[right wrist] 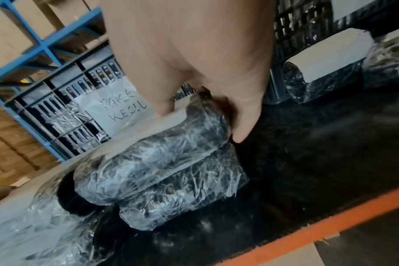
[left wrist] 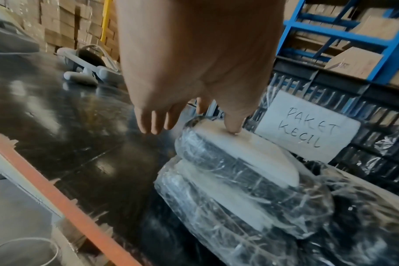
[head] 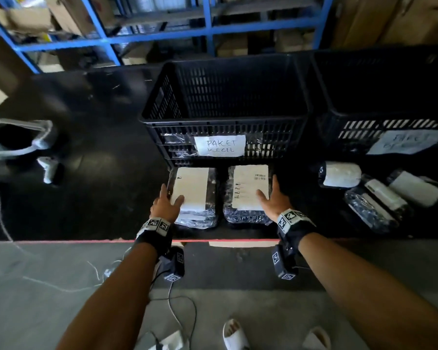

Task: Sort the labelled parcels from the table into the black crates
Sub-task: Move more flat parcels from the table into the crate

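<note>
Two stacks of black plastic-wrapped parcels with white labels lie in front of the black crate [head: 213, 120] marked "PAKET KECIL". My left hand [head: 172, 194] is at the left stack [head: 195, 183]; its thumb [left wrist: 232, 126] presses on the top label, and its straight fingers [left wrist: 153, 122] hang off the left side, clear of the wrap. My right hand [head: 269, 193] holds the top parcel of the right stack [head: 248, 188], thumb [right wrist: 164, 106] on the label and fingers [right wrist: 241, 126] down its right side. A second black crate [head: 379, 117] stands to the right.
Three more wrapped parcels [head: 339, 175] [head: 377, 198] [head: 415, 188] lie at the right of the black table. A white headset-like device [head: 18, 140] sits at the far left. The table's orange front edge [head: 86, 240] runs just under my wrists. Blue shelving with cartons stands behind.
</note>
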